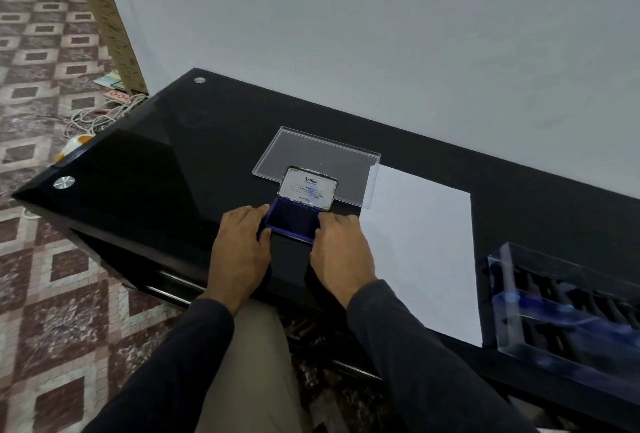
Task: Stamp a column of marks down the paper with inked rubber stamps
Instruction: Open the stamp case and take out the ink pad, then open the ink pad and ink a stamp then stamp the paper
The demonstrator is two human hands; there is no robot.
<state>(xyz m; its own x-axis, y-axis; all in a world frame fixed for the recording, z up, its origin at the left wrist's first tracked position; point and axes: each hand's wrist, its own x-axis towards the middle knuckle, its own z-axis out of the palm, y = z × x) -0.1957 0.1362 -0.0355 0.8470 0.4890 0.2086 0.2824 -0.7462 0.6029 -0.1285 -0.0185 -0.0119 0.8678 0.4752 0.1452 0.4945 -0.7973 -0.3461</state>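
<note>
A blue ink pad lies open on the black glass table, its white-labelled lid standing up at the back. My left hand holds the pad's left edge between thumb and fingers. My right hand holds its right edge the same way. A blank white sheet of paper lies flat just to the right of the pad. At the far right stands a clear plastic case with several dark rubber stamps in it.
A clear plastic lid lies flat behind the ink pad, touching the paper's top left corner. A grey wall runs along the table's far side. The table's left corner points at a patterned floor with cables.
</note>
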